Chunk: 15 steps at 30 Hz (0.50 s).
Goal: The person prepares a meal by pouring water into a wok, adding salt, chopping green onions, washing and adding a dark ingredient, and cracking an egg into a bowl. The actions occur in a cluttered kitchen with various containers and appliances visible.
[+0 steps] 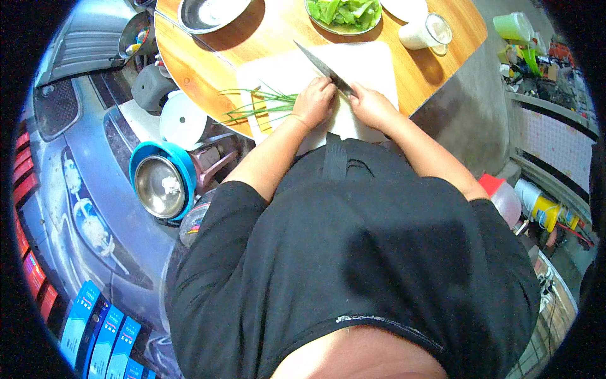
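At a white cutting board (369, 63), my right hand (371, 106) is closed on the handle of a knife (322, 65), whose blade points away from me and slightly left. My left hand (314, 104) is curled over the green scallion stalks (265, 102) right beside the blade. The stalks stretch leftward past the board's edge; their ends under my fingers are hidden.
The wooden table (196, 76) also holds a metal bowl (214, 12), a plate of leafy greens (344, 16) and a glass of white contents (416, 35). To the left are a blue basin (186, 174) and white stool (182, 117); cluttered shelving (543, 132) stands right.
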Each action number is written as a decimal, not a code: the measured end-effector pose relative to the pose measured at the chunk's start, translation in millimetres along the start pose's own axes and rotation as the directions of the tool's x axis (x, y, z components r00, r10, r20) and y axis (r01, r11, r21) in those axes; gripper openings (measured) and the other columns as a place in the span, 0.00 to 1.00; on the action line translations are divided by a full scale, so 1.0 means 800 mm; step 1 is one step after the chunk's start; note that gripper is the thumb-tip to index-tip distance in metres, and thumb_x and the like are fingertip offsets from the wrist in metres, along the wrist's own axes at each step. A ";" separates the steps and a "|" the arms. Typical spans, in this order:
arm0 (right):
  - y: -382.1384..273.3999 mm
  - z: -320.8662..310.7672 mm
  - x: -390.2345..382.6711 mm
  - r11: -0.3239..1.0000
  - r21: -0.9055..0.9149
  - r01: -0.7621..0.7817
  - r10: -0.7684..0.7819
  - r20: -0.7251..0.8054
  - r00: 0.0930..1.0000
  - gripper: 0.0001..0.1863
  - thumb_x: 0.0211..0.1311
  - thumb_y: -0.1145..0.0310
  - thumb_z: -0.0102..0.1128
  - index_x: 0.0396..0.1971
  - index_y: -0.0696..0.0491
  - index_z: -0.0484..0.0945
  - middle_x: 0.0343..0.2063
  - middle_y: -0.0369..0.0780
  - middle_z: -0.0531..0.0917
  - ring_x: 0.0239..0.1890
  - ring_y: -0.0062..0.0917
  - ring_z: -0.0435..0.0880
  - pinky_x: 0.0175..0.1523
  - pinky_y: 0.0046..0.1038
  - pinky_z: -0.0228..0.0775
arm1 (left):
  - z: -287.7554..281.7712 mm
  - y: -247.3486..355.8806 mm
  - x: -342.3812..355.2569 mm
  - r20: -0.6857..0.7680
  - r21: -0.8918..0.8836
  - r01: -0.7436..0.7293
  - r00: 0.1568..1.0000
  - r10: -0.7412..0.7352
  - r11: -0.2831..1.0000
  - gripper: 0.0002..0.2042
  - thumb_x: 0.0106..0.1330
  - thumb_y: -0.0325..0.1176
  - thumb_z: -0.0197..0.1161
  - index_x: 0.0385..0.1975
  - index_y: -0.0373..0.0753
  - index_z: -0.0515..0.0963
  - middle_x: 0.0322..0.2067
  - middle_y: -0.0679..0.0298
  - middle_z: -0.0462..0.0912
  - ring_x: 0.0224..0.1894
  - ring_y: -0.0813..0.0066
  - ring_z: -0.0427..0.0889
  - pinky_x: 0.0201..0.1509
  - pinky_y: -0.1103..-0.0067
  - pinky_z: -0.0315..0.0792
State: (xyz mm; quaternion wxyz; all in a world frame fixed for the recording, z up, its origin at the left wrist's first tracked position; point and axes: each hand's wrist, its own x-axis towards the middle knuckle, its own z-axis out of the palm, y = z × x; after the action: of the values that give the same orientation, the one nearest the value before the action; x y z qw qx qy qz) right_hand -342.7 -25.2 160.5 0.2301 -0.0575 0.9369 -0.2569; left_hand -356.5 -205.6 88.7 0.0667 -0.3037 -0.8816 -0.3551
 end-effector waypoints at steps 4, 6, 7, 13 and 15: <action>-0.003 0.011 0.021 0.999 0.047 -0.009 0.009 -0.006 1.000 0.16 0.63 0.64 0.47 0.48 0.55 0.70 0.37 0.55 0.81 0.43 0.51 0.79 0.50 0.46 0.69 | -0.012 0.004 0.002 0.016 -0.019 -0.002 1.000 0.002 1.000 0.10 0.52 0.28 0.64 0.33 0.39 0.75 0.39 0.56 0.78 0.44 0.56 0.77 0.46 0.68 0.74; -0.001 0.012 0.023 0.992 0.123 0.007 -0.002 -0.038 0.999 0.17 0.63 0.64 0.47 0.49 0.55 0.69 0.38 0.55 0.81 0.43 0.51 0.79 0.50 0.46 0.69 | -0.023 0.005 0.003 -0.025 -0.093 0.019 0.999 -0.021 0.995 0.10 0.52 0.29 0.65 0.34 0.38 0.75 0.39 0.56 0.78 0.43 0.55 0.78 0.46 0.69 0.74; 0.001 0.011 0.021 0.988 0.149 -0.041 0.045 -0.028 0.999 0.17 0.63 0.64 0.46 0.49 0.56 0.69 0.38 0.55 0.81 0.43 0.51 0.79 0.50 0.46 0.69 | -0.029 0.007 0.001 -0.039 -0.134 0.028 0.999 -0.033 0.991 0.10 0.53 0.29 0.65 0.34 0.38 0.76 0.38 0.56 0.78 0.42 0.55 0.78 0.45 0.69 0.74; -0.003 -0.008 -0.009 0.994 -0.044 0.101 -0.103 -0.057 0.993 0.16 0.62 0.65 0.47 0.47 0.55 0.70 0.38 0.54 0.81 0.42 0.48 0.80 0.50 0.44 0.70 | -0.050 -0.001 -0.019 0.046 -0.030 0.014 0.999 -0.013 0.999 0.08 0.54 0.30 0.64 0.33 0.38 0.76 0.37 0.57 0.78 0.41 0.57 0.78 0.44 0.68 0.74; -0.011 -0.008 -0.015 0.984 -0.132 0.119 -0.117 0.019 0.993 0.16 0.61 0.65 0.47 0.48 0.54 0.70 0.37 0.53 0.81 0.42 0.47 0.81 0.49 0.44 0.71 | -0.045 -0.007 -0.020 0.082 0.032 -0.054 0.995 0.052 0.998 0.08 0.54 0.30 0.62 0.33 0.38 0.76 0.37 0.58 0.77 0.41 0.58 0.77 0.45 0.69 0.73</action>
State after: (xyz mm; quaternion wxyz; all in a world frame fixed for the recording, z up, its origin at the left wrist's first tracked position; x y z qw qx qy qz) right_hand -335.3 -27.1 175.0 0.2155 -0.1294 0.9455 -0.2069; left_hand -350.4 -240.6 106.1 0.0454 -0.3401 -0.8811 -0.3254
